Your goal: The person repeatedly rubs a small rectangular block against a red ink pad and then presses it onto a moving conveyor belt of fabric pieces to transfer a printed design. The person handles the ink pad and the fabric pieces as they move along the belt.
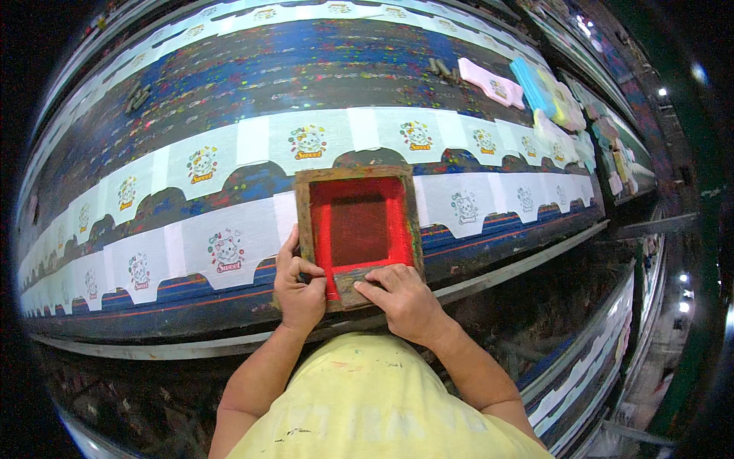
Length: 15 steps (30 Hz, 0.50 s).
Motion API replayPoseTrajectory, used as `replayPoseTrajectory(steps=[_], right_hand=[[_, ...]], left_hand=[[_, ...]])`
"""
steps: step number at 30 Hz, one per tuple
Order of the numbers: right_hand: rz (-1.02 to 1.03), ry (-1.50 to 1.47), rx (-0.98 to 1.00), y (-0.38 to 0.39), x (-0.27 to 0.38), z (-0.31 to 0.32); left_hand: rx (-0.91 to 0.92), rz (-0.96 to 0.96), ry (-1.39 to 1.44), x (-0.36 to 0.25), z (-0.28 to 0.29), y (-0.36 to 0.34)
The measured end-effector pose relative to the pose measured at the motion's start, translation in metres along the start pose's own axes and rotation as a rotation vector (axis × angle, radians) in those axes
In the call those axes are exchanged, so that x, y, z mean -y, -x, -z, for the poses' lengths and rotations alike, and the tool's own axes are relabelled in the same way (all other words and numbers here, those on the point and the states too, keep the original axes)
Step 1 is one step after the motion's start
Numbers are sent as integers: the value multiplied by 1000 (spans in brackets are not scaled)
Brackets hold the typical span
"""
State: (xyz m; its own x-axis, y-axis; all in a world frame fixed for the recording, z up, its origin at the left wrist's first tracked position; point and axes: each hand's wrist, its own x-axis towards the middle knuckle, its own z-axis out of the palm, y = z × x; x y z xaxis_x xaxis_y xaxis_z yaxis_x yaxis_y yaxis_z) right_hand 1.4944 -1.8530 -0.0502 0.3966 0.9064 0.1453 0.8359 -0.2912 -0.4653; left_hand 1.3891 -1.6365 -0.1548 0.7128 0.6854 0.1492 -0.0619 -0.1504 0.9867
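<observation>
A wooden-framed printing screen (304, 199) with red ink inside lies over the row of white fabric pieces (260, 222) along the table's near edge. My left hand (300, 287) grips the frame's lower left side, index finger stretched along the outer edge, other fingers curled. A flat wooden piece (344, 279), possibly a squeegee, rests at the screen's lower end, with my right hand (405, 302) closed on it. Nearby fabric pieces bear cartoon prints (228, 249), some in several colours, others fainter.
A long dark, paint-flecked table (252, 76) carries more rows of printed pieces. Small dark cylinders (447, 70) and pink, blue and yellow fabric pieces (489, 80) lie farther right. A metal rail (520, 271) runs along the near edge. Another table (581, 359) stands at lower right.
</observation>
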Motion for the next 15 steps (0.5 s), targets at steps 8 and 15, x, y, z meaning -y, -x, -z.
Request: replayPoseTrajectory(steps=[8,15], right_hand=[[-172,-113,-294,46,-20,5],[-386,-528,-520,103,-85,7]], left_hand=[[8,-82,-12,-21,-4,-7],[65,-258,-5,-41,-60,-3]])
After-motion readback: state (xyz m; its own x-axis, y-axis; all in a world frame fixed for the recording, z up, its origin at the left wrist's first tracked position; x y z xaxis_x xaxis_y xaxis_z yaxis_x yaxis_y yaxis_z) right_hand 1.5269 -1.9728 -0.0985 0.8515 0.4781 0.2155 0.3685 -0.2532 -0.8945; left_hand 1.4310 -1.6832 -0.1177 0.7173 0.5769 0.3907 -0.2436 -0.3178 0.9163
